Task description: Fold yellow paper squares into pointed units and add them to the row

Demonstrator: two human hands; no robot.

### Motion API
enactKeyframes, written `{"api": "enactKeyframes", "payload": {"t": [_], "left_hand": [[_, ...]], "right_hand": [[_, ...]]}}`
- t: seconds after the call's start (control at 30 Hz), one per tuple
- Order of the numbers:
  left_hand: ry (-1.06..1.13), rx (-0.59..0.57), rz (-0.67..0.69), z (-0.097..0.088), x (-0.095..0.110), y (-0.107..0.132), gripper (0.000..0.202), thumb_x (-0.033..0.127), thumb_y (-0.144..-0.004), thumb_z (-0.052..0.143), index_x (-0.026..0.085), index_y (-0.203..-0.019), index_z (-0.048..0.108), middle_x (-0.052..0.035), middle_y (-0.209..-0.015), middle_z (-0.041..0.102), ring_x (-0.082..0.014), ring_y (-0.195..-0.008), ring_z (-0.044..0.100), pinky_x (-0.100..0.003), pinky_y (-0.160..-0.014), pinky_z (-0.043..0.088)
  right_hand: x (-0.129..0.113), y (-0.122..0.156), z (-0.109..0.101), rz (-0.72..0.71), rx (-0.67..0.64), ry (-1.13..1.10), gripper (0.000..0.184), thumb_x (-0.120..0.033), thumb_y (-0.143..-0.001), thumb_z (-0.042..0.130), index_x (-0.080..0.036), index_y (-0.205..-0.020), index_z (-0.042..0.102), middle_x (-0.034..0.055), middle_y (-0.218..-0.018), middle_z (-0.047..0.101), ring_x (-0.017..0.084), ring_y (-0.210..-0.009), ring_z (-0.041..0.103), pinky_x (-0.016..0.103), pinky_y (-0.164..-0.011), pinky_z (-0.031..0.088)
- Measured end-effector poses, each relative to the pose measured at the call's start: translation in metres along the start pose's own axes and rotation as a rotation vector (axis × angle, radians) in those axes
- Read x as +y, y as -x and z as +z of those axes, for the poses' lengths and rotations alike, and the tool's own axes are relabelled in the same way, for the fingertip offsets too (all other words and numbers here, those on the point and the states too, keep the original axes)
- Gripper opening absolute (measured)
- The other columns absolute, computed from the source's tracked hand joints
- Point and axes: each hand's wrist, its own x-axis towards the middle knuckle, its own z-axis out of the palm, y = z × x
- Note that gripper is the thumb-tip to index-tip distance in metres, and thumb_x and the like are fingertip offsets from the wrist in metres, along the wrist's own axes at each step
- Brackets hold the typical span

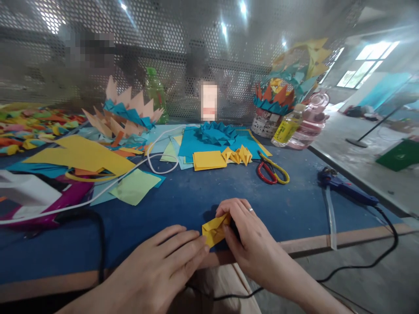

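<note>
Near the table's front edge, a small folded piece of yellow paper (214,230) lies between my two hands. My right hand (244,229), with a ring on one finger, pinches its right end, fingers curled over the far side and thumb on the near side. My left hand (166,257) holds the paper's lower left corner at its fingertips, the other fingers stretched out and close together. Beyond the hands lie a flat folded yellow paper (209,160) and several pleated yellow paper pieces (240,155).
Scissors (271,170) lie at centre right, a glue gun (348,187) farther right. A white cable (131,176) crosses coloured sheets (81,155) on the left. Paper crowns (127,107), a blue folded paper ring (218,133) and a small bottle (288,126) stand toward the back mesh.
</note>
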Motion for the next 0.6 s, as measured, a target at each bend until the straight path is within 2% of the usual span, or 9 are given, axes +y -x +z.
{"api": "enactKeyframes", "payload": {"t": [0.1, 0.23, 0.33, 0.43, 0.5, 0.6], "left_hand": [[0.012, -0.014, -0.024, 0.0, 0.002, 0.002, 0.055, 0.0, -0.078, 0.038, 0.018, -0.125, 0.062, 0.0007, -0.119, 0.073, -0.0168, -0.108, 0.066, -0.028, -0.106, 0.041], [0.035, 0.006, -0.025, 0.001, 0.001, 0.002, 0.053, 0.002, -0.079, 0.04, 0.019, -0.123, 0.063, 0.0001, -0.114, 0.074, -0.0163, -0.103, 0.067, -0.026, -0.106, 0.042], [0.068, -0.023, -0.034, -0.002, 0.0, 0.0, 0.054, 0.001, -0.078, 0.042, 0.02, -0.124, 0.062, 0.0012, -0.119, 0.073, -0.0154, -0.108, 0.065, -0.025, -0.109, 0.039], [0.091, 0.005, -0.05, -0.009, 0.0, -0.005, 0.055, -0.002, -0.078, 0.039, 0.021, -0.124, 0.06, 0.0022, -0.118, 0.072, -0.0134, -0.108, 0.064, -0.024, -0.111, 0.035], [0.141, 0.028, -0.049, -0.013, -0.003, -0.008, 0.052, -0.003, -0.079, 0.037, 0.02, -0.12, 0.06, 0.0006, -0.114, 0.072, -0.0138, -0.105, 0.064, -0.024, -0.106, 0.038], [0.247, -0.027, -0.04, -0.015, -0.011, -0.01, 0.046, -0.003, -0.082, 0.037, 0.021, -0.115, 0.059, -0.0021, -0.114, 0.07, -0.0161, -0.106, 0.062, -0.026, -0.099, 0.042]], "right_hand": [[-0.002, 0.001, 0.003, 0.035, 0.03, 0.005, 0.022, -0.007, -0.093, 0.05, -0.022, -0.109, 0.048, 0.006, -0.112, 0.057, 0.024, -0.106, 0.05, 0.043, -0.094, 0.042], [-0.004, 0.001, 0.008, 0.071, 0.038, 0.086, 0.03, -0.015, -0.089, 0.063, -0.022, -0.116, 0.05, 0.0077, -0.121, 0.058, 0.028, -0.113, 0.05, 0.049, -0.096, 0.042], [-0.004, -0.001, 0.009, 0.085, 0.033, 0.106, 0.03, -0.008, -0.09, 0.055, -0.021, -0.116, 0.051, 0.0088, -0.12, 0.059, 0.028, -0.112, 0.051, 0.049, -0.094, 0.044], [-0.003, -0.003, 0.009, 0.072, 0.053, 0.114, 0.03, -0.003, -0.092, 0.045, -0.019, -0.115, 0.052, 0.0096, -0.118, 0.06, 0.027, -0.111, 0.051, 0.048, -0.094, 0.045], [-0.001, -0.003, 0.009, 0.042, 0.061, 0.111, 0.029, -0.002, -0.093, 0.042, -0.019, -0.115, 0.053, 0.0093, -0.116, 0.06, 0.027, -0.11, 0.051, 0.047, -0.095, 0.044], [0.003, -0.002, 0.01, -0.014, 0.091, 0.087, 0.028, -0.001, -0.093, 0.043, -0.019, -0.113, 0.054, 0.0087, -0.115, 0.06, 0.025, -0.108, 0.051, 0.044, -0.094, 0.044]]}}
